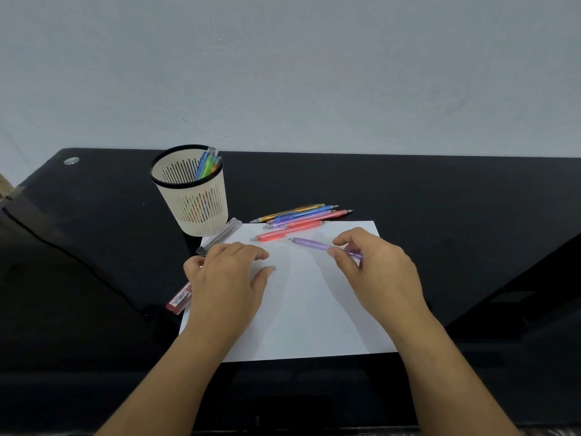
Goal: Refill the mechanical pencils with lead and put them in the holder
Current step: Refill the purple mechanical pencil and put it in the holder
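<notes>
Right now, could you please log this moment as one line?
right hand: holds purple pencil | left hand: open over paper | holder: contains stored pencils

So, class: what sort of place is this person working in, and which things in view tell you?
Probably a study desk against a plain wall: a black desktop, a slotted pencil holder with pencils in it, and loose mechanical pencils at the edge of a white sheet of paper.
</notes>
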Demonstrator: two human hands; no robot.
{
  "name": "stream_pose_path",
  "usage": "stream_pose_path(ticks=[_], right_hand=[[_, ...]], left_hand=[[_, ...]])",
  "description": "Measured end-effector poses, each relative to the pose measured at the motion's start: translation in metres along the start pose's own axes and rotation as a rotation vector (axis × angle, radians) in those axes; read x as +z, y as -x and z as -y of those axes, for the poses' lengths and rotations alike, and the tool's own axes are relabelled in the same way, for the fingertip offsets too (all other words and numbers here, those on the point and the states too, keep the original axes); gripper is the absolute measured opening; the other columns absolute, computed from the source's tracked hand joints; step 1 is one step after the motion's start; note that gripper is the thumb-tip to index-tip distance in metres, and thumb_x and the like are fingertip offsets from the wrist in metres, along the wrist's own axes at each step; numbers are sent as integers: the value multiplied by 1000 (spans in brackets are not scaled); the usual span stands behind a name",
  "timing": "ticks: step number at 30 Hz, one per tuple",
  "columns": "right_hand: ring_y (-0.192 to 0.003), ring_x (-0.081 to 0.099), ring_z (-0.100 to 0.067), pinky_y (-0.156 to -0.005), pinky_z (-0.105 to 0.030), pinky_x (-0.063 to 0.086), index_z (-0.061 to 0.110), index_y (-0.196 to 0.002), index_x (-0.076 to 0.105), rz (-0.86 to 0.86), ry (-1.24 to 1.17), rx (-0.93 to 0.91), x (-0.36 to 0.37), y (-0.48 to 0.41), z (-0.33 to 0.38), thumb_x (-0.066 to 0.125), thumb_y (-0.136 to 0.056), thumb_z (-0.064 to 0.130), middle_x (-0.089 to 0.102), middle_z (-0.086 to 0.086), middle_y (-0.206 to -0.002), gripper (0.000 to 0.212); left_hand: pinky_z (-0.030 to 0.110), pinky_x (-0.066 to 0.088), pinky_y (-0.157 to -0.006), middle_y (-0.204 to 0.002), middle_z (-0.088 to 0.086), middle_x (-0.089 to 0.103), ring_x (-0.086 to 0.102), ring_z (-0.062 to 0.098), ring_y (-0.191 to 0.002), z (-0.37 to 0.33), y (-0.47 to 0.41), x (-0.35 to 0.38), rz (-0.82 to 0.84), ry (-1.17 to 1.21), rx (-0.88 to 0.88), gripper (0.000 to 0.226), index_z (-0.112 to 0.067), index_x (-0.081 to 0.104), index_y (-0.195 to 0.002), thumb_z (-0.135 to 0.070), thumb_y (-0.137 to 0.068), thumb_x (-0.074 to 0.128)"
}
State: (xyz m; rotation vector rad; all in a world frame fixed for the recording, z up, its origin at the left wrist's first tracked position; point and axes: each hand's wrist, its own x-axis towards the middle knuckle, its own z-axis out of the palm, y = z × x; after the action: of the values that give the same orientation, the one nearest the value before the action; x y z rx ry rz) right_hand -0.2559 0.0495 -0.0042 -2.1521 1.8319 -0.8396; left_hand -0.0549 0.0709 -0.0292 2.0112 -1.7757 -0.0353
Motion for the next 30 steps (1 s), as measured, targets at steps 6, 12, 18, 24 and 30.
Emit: stream_pose_path(ticks=[6, 12, 18, 24, 30], right_hand=[[-68, 59, -6, -60, -15, 47, 22, -88, 62, -60, -109, -49, 5, 1, -5, 65, -86, 13, 62, 11, -80, 10], [-75, 55, -3, -66, -7, 43, 15, -85, 72, -253, -65, -125, 4, -1, -6, 75, -77, 8, 67, 2, -88, 11], [-71, 50, -5, -61, -6, 39, 13, -105, 69, -47, 33, -14, 6, 1, 5, 63, -88, 10, 55, 7, -96, 19], [-75, 52, -6, -61, -9, 41, 18, -127, 56, 310, 130, 48, 5, 8, 11, 56, -92, 15, 32, 15, -102, 35], [-82, 52, -5, -75, -14, 43, 19, -129, 56, 404, 82, -6, 1, 12, 12, 53, -93, 27, 39, 11, -115, 37]], left_hand=[[36, 20, -100, -119, -17, 61, 45, 8, -120, 0, 0, -1, 19, -8, -14, 27, -38, 62, -113, -46, -87, 62], [37, 20, -100, -121, -17, 59, 45, 8, -120, 0, -1, 0, 29, -12, -23, 29, -39, 62, -114, -47, -86, 63], [37, 21, -101, -122, -17, 59, 44, 9, -121, -1, 1, -1, 24, 5, -3, 27, -38, 62, -113, -46, -88, 61], [36, 20, -99, -119, -16, 60, 46, 9, -120, 0, 2, -1, 10, 14, 13, 26, -37, 63, -112, -45, -88, 62], [36, 20, -99, -119, -17, 60, 45, 9, -120, 1, 1, 1, 22, 11, 10, 26, -38, 63, -112, -46, -87, 62]])
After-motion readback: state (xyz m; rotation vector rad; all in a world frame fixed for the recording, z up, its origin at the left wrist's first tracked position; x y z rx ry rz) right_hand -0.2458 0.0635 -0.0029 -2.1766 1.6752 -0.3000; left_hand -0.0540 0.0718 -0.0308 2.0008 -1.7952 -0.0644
